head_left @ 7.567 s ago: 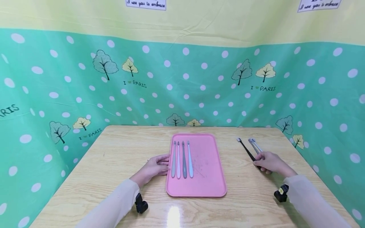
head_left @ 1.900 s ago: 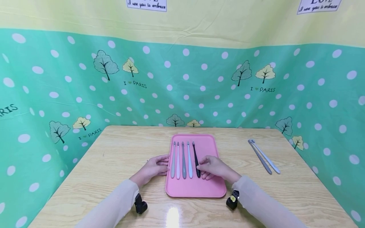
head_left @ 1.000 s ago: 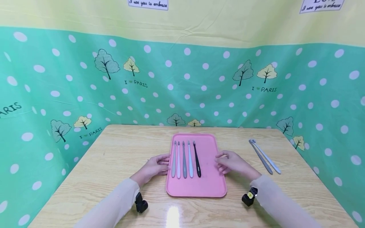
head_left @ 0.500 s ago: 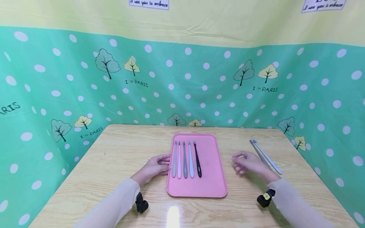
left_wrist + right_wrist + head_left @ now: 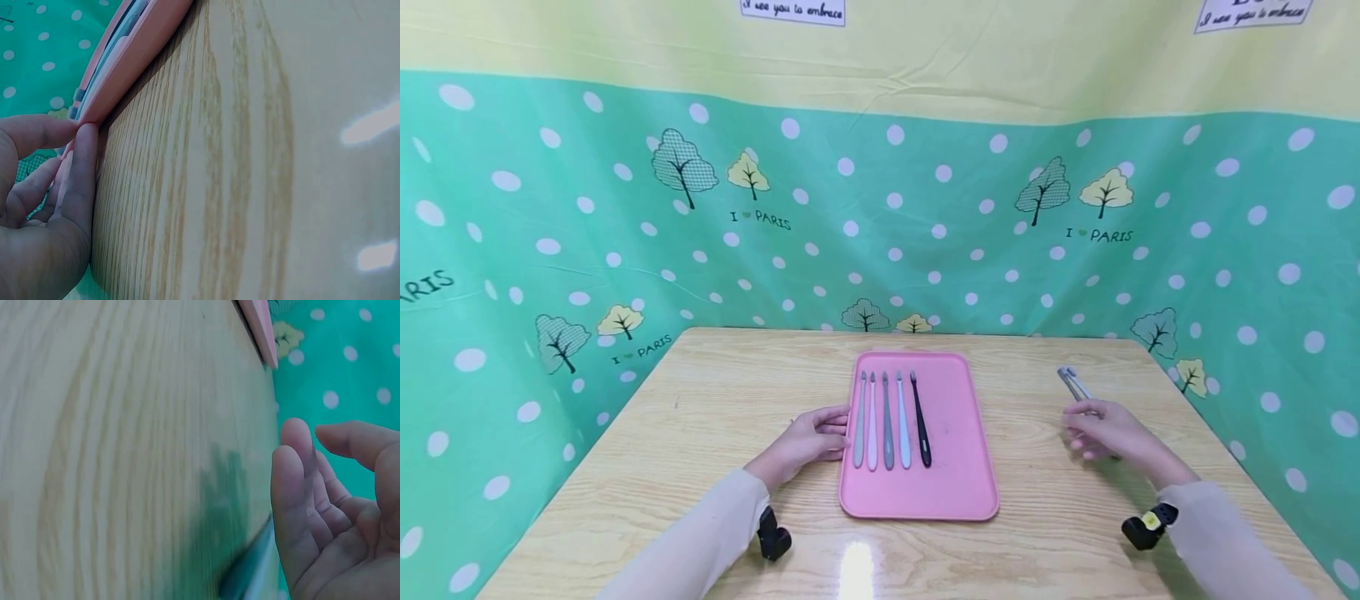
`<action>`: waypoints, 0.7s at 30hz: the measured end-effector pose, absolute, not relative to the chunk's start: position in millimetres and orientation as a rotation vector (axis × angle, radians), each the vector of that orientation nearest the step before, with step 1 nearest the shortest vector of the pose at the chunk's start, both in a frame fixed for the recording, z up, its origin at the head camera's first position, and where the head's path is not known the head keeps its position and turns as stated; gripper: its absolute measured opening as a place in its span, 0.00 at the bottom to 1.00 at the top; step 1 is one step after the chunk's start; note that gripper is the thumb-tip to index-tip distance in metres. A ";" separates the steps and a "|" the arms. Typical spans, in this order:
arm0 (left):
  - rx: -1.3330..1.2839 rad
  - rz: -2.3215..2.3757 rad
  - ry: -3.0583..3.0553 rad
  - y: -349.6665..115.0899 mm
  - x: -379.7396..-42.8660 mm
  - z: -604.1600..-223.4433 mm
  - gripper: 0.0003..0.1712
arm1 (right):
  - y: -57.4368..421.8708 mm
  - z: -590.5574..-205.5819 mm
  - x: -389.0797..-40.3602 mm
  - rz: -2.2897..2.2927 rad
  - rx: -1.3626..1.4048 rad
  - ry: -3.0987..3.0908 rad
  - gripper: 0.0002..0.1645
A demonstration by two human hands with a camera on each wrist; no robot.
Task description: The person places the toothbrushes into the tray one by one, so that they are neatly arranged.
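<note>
My left hand (image 5: 802, 438) holds the left rim of a pink tray (image 5: 925, 500); in the left wrist view its thumb and finger pinch the edge. A row of toothbrushes lies on the tray, heads away from me: grey-green (image 5: 860, 427), pink (image 5: 872, 429), dark grey (image 5: 888, 427), pale blue (image 5: 903, 427) and black (image 5: 921, 423). To the right, my right hand (image 5: 1108, 435) hovers over a grey toothbrush (image 5: 1067, 380) and a whitish toothbrush (image 5: 1078, 382), hiding most of their handles. Its fingers are loosely bent and parted from the thumb, holding nothing.
Everything stands on a wooden table (image 5: 715, 375). Behind it and at both sides hangs a green and yellow curtain (image 5: 940, 250) with dots and trees. Each wrist carries a small black camera, such as the right camera (image 5: 1142, 533).
The black toothbrush has gone from the table on the right onto the tray, where my right hand let go of it. That hand has moved right, over the two toothbrushes. My left hand stays.
</note>
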State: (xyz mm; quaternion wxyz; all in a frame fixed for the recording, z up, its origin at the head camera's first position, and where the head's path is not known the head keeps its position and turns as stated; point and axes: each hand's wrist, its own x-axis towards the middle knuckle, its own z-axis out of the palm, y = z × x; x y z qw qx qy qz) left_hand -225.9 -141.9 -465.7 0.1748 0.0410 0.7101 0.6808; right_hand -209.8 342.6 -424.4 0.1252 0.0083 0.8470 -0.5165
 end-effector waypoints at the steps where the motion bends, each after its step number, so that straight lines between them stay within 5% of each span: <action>1: 0.118 1.929 2.013 -142.0 -225.9 -465.6 0.37 | 346.7 -422.7 -208.5 -1.510 0.037 2.462 0.32; 21: 0.113 1.930 2.013 -142.1 -225.7 -465.9 0.37 | 401.6 -428.3 -203.9 -1.297 0.137 2.610 0.35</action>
